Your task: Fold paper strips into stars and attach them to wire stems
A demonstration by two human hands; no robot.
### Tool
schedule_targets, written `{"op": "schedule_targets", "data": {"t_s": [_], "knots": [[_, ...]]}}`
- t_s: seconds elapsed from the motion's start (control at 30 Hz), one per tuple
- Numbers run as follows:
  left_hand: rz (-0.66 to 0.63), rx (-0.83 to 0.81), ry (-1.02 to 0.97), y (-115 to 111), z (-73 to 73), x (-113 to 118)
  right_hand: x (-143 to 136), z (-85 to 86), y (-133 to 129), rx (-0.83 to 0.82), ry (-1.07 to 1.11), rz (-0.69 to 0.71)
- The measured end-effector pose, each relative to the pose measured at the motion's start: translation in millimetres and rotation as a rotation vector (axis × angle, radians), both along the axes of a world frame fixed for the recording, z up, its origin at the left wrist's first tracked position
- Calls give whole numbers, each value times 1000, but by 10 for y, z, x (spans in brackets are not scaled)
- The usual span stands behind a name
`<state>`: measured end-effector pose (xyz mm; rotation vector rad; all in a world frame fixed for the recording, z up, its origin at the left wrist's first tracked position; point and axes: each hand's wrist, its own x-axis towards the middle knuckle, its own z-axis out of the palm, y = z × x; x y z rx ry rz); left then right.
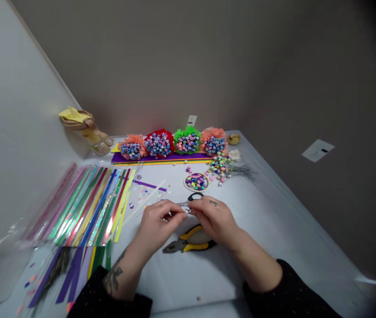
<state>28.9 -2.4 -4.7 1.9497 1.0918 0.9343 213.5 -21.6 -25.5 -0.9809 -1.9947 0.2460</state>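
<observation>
Small pale piece [187,211] sits between your fingertips [183,216], too tiny to tell long axis. Left hand [161,219] and right hand [213,216] both pinch it, equally near. Scissors [190,197] lie just beyond; pliers [190,248] lie nearer you, jaws pointing left.

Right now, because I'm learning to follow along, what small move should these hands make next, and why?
Probably a gentle squeeze on the small pale piece, I'd judge: the fingers of the left hand and right hand meet at it. The pliers lie unheld on the table, so bare fingers seem the ready choice.
</observation>
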Motion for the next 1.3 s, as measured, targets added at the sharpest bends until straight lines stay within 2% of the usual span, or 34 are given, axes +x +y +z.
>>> {"op": "schedule_targets", "data": {"t_s": [0.23,0.5,0.7,0.83,1.1,1.3], "knots": [[-25,-155,-7,23,47,-25,49,62,26,19,4,53],[36,-198,-27,4,36,-19,56,69,28,21,24,30],[48,-158,-13,2,10,-10,60,18,24,19,-32,-12],[19,-149,6,20,22,-28,69,12,21,8,-71,-2],[-67,-202,14,56,35,-78,90,102,16,27,-150,49],[-99,-212,40,67,42,-98,95,85,14,40,-219,41]]}}
